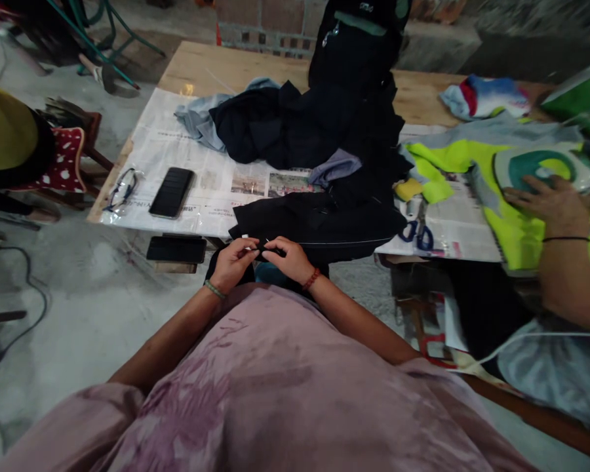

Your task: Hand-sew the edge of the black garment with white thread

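Observation:
My left hand point(233, 263) and my right hand point(292, 260) are close together at the table's front edge, in front of a folded black garment point(319, 223). Both are closed, thumb and fingers pinched. A small white bit shows above my left fingertips. At my right fingertips there is something dark and thin with a pale tip, too small to name. Whether the black cloth between the hands is gripped cannot be made out. A heap of dark clothing point(295, 124) lies behind the garment, with a grey-purple piece of cloth point(335, 167) on it.
Left on the newspaper-covered table point(206, 203) are a phone point(172, 192) and glasses point(124, 189); another phone point(176, 249) sits lower. Blue-handled scissors point(417, 231) lie right. A co-worker's hand point(545, 203) rests on an iron point(535, 169) over yellow-grey cloth. A backpack point(356, 46) stands behind.

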`<state>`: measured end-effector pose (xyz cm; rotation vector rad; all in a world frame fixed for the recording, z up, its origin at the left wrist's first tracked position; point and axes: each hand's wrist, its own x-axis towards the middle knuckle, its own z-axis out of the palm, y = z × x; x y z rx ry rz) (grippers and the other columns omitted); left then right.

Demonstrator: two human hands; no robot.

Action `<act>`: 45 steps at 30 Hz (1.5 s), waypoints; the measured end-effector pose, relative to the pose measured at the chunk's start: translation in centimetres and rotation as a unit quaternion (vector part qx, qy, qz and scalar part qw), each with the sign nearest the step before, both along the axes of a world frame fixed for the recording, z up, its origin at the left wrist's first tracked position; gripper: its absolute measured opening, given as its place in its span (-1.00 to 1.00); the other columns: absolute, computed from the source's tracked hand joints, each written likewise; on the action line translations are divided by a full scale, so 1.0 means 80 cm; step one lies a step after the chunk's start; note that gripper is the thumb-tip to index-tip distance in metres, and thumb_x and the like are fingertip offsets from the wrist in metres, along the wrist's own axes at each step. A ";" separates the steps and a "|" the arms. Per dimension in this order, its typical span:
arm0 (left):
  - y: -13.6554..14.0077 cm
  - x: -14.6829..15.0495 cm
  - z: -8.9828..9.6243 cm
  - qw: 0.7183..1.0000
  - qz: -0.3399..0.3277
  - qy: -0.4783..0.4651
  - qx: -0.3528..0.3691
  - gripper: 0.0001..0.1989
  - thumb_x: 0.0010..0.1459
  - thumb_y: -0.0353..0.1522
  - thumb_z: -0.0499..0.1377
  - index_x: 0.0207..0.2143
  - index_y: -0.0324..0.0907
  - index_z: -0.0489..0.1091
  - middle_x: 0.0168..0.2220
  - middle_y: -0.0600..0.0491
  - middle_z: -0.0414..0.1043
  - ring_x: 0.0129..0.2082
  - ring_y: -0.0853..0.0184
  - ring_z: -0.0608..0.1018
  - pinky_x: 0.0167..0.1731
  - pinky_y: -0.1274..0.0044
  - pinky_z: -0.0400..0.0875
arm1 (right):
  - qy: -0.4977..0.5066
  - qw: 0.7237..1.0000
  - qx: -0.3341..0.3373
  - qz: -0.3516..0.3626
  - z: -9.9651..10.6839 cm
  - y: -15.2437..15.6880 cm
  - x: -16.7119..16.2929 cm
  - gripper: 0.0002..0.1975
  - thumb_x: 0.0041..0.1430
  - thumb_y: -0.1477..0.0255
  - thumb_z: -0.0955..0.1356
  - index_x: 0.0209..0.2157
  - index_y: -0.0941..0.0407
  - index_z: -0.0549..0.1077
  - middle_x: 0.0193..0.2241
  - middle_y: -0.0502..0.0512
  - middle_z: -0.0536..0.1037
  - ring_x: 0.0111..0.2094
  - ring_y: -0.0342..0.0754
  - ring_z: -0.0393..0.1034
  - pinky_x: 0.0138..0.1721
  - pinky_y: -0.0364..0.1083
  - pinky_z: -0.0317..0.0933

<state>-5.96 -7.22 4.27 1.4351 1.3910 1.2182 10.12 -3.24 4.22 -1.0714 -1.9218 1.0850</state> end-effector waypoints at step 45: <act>0.005 0.000 0.003 0.974 0.030 -0.151 -0.169 -0.73 -0.26 -0.31 0.31 -0.44 -0.22 0.40 -0.48 0.15 0.37 -0.48 0.46 0.37 -0.39 0.56 0.29 | 0.003 0.998 -0.054 0.045 -0.002 0.005 0.012 -0.85 0.02 0.43 0.30 -0.39 0.16 0.49 -0.44 0.01 0.44 -0.39 -0.19 0.32 -0.30 -0.17 0.19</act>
